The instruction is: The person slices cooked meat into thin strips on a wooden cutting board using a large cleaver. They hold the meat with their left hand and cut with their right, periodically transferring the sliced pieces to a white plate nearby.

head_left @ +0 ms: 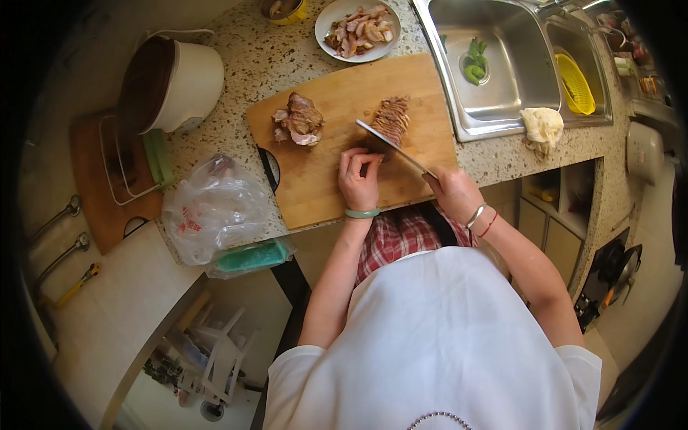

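Note:
A wooden cutting board [344,89] lies on the counter before me. My right hand [457,195] is closed round the handle of a kitchen knife [395,147], whose blade slants up and left across the board. Just beyond the blade sits a row of sliced cooked meat [390,120], the slices leaning together. My left hand [358,178] is at the near side of the blade, fingers curled and pinched; what they hold, if anything, is hidden. An uncut chunk of browned meat [299,120] rests on the left part of the board, apart from both hands.
Behind the board stands a white plate of cut meat [360,32] beside a yellow bowl [284,10]. At right is a steel sink [502,72] with green vegetables [475,61]; a cloth [542,129] hangs over its edge. Left are a plastic bag [215,208] and a white rice cooker [193,82].

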Tool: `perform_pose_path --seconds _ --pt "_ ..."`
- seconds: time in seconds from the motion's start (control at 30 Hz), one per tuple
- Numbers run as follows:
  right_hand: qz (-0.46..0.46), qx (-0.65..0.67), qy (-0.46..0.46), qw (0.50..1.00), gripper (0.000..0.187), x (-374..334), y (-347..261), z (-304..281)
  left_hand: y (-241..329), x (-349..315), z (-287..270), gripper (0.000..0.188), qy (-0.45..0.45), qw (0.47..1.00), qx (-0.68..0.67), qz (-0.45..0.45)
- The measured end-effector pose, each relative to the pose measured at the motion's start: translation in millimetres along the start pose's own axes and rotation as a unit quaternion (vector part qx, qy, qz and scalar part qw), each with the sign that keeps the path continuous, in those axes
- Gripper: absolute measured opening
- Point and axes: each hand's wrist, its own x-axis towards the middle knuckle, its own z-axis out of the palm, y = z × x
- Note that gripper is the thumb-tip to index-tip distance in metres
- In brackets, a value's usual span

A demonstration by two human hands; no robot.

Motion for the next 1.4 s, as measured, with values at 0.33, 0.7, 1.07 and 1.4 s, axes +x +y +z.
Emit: perform_pose_path --seconds 0.33,0.7,1.07,1.4 --pt "-0.017 0.044 -0.014 0.999 0.025 -20 -10 -13 -4 -3 0 0.013 -0.012 0.999 -0.034 -0.030" --pt "0.023 0.024 -0.047 0.998 0.029 -14 -21 -9 -8 -1 1 0.013 -0.021 1.000 -0.014 -0.018" --pt "0.007 0.018 -0.050 0.999 0.026 22 -28 7 -9 -1 -2 0.013 -0.034 0.999 -0.011 -0.017" --pt "-0.040 0.020 -0.017 0.999 0.019 25 -3 26 -4 0 -2 0.016 -0.020 1.000 0.004 0.005"
